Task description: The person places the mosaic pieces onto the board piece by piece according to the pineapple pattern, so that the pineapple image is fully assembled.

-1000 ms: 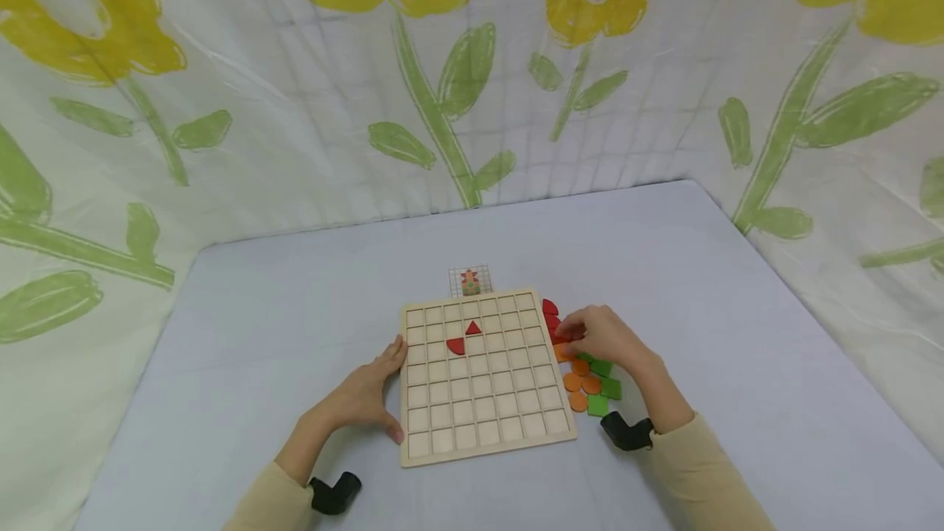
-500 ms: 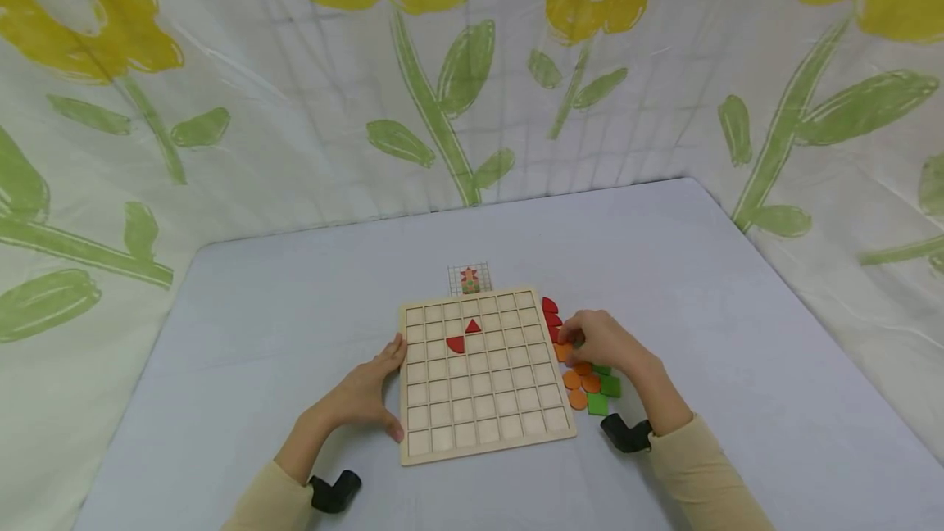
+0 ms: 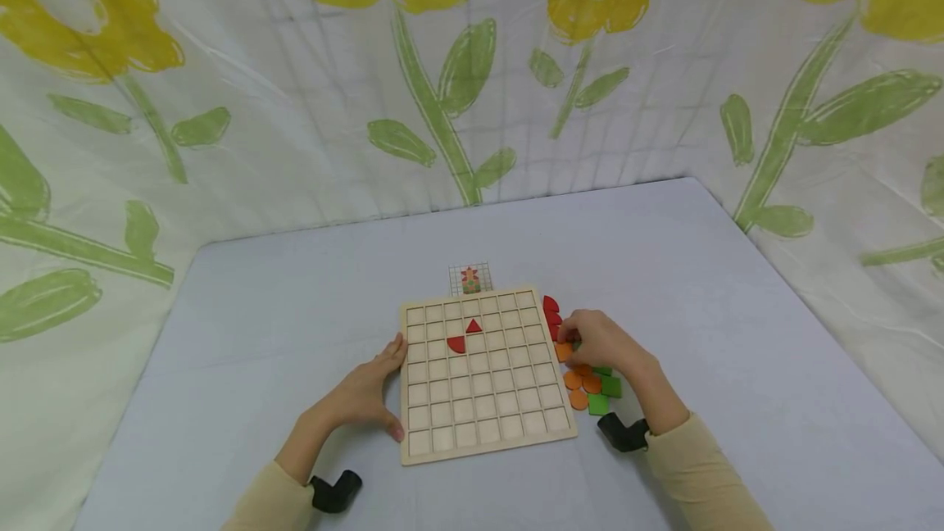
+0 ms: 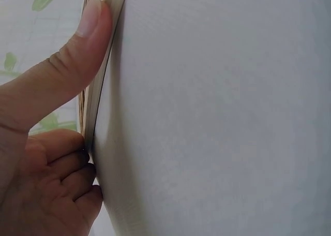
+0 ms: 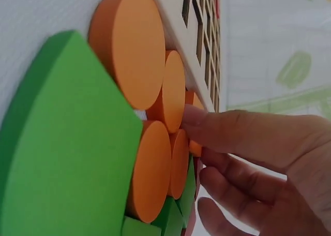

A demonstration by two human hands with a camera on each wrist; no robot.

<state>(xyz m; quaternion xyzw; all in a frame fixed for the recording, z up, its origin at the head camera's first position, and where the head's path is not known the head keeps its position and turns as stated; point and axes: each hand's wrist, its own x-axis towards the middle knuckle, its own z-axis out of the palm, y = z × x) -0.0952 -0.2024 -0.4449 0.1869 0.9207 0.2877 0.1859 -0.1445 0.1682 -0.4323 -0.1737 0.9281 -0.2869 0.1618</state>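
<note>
A square wooden grid board (image 3: 490,451) lies on the table, with a red triangle (image 3: 474,326) and a red quarter-circle piece (image 3: 456,344) in its cells. My left hand (image 3: 366,390) rests at the board's left edge, thumb and fingers spread along it; in the left wrist view the thumb (image 4: 77,57) lies against that edge. Beside the right edge, my right hand (image 3: 606,342) reaches down among loose pieces with bent fingers. Its thumb tip (image 5: 196,115) is right at an orange block (image 5: 194,99). The other fingertips are partly hidden, so I cannot tell whether they pinch a piece.
Red pieces (image 3: 550,306) stand along the board's upper right edge. Nearer me are several orange discs (image 3: 578,400) and green pieces (image 3: 598,405). A small gridded pattern card (image 3: 469,279) lies beyond the board's far edge. A flowered curtain (image 3: 317,146) hangs behind the table.
My right hand's fingers have shifted slightly among the pieces, and a little more of the orange block shows. My left hand and the board stay where they were.
</note>
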